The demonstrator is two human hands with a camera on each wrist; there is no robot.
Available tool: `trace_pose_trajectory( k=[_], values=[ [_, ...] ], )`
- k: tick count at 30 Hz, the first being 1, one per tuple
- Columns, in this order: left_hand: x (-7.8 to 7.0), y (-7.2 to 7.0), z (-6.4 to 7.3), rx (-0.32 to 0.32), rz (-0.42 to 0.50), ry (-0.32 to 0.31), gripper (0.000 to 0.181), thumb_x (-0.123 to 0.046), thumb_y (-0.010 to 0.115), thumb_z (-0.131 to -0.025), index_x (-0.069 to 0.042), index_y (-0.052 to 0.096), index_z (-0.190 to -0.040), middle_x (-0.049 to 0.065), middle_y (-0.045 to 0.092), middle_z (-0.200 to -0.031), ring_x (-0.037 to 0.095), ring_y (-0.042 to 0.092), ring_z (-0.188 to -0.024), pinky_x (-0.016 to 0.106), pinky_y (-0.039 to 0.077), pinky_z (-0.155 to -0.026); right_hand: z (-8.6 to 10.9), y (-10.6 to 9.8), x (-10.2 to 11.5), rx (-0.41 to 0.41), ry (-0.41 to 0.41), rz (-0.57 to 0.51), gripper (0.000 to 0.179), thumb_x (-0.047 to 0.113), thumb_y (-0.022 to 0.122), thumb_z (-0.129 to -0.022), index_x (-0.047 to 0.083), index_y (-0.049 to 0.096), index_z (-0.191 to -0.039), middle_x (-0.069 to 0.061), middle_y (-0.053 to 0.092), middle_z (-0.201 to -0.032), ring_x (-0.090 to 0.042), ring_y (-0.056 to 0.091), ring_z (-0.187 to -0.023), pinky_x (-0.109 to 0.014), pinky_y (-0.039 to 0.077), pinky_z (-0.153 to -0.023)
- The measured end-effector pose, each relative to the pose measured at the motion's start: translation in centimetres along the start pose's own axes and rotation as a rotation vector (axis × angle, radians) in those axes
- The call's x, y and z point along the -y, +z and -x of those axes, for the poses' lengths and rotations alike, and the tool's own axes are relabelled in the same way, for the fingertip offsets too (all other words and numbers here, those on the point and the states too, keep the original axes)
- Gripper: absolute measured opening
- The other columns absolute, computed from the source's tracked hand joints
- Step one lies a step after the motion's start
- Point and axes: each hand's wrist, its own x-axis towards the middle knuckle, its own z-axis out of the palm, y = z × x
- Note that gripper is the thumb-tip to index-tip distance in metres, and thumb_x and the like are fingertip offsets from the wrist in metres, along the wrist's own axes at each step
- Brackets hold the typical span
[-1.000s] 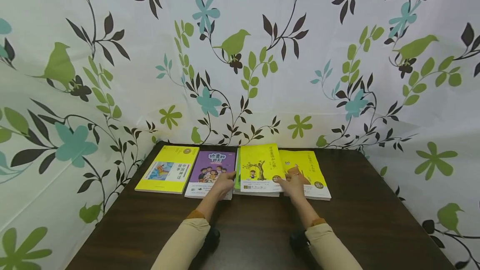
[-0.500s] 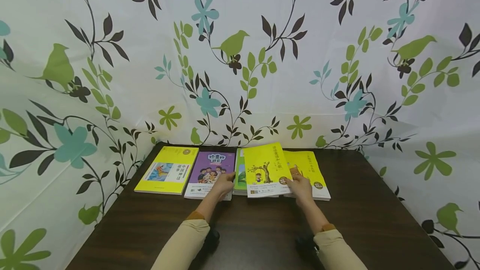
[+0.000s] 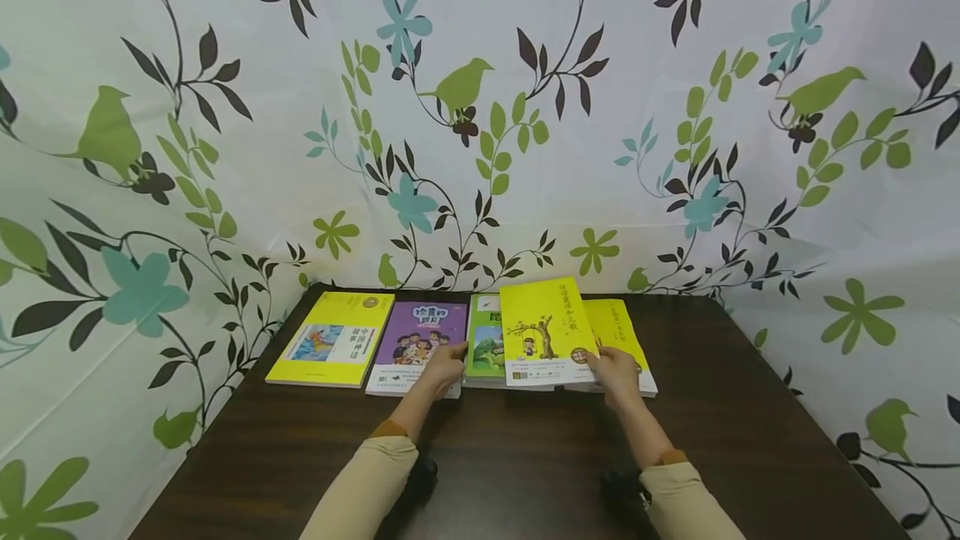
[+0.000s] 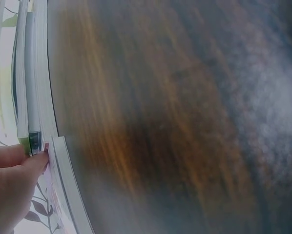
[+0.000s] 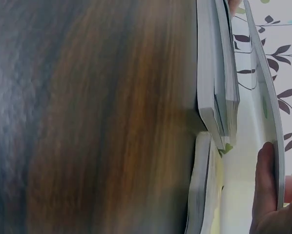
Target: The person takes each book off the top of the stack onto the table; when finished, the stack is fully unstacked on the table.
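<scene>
My right hand point(image 3: 618, 375) grips the lower right corner of a thin yellow book point(image 3: 547, 327) with a tree-and-swing cover. In the right wrist view, thumb and fingers clasp the raised book point(image 5: 274, 107), tilted and apart from the books under it. My left hand point(image 3: 444, 372) is at the left edge of a green book point(image 3: 486, 350), which the yellow one partly covers. In the left wrist view, its finger and thumb pinch the green book's corner point(image 4: 23, 140), on top of a stack. Another yellow book point(image 3: 621, 327) lies to the right, partly hidden.
A purple book point(image 3: 427, 332) lies left of the green one, under my left hand in the head view. Farther left is a yellow book point(image 3: 330, 344) with a blue picture. The dark wooden table point(image 3: 510, 457) meets a patterned cloth wall point(image 3: 480, 148) behind.
My right hand has lifted the tree-and-swing book and moved it right, tilting it and uncovering more of the green book. My left hand has stayed by the green book's left edge.
</scene>
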Motion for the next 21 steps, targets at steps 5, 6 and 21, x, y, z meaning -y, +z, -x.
trace_pose_trajectory(
  k=[5, 6, 21],
  values=[
    [0.2, 0.0, -0.2, -0.005, -0.008, -0.004, 0.072, 0.019, 0.039, -0.073, 0.006, 0.040, -0.144, 0.028, 0.039, -0.148, 0.043, 0.025, -0.142, 0.049, 0.030, -0.114, -0.2, -0.7, 0.0, -0.014, 0.001, -0.017, 0.046, 0.018, 0.060, -0.096, -0.011, 0.054, -0.132, -0.026, 0.059, -0.117, -0.021, 0.060, -0.084, -0.024, 0.048, -0.063],
    [0.2, 0.0, -0.2, -0.005, -0.009, -0.002, 0.072, 0.019, 0.038, -0.073, 0.006, 0.040, -0.144, 0.029, 0.039, -0.148, 0.044, 0.026, -0.142, 0.050, 0.030, -0.114, -0.2, -0.9, 0.0, -0.017, -0.002, -0.017, 0.046, 0.018, 0.059, -0.096, -0.012, 0.054, -0.132, -0.026, 0.059, -0.117, -0.020, 0.060, -0.083, -0.024, 0.048, -0.063],
    [0.3, 0.0, -0.5, -0.019, 0.009, -0.047, 0.070, 0.018, 0.040, -0.076, 0.001, 0.043, -0.144, 0.027, 0.040, -0.148, 0.043, 0.024, -0.143, 0.052, 0.025, -0.116, 0.0, -4.4, -0.5, -0.010, 0.047, -0.083, 0.053, 0.017, 0.054, -0.099, -0.013, 0.041, -0.141, -0.027, 0.053, -0.124, -0.014, 0.059, -0.081, -0.022, 0.050, -0.064]
  ],
)
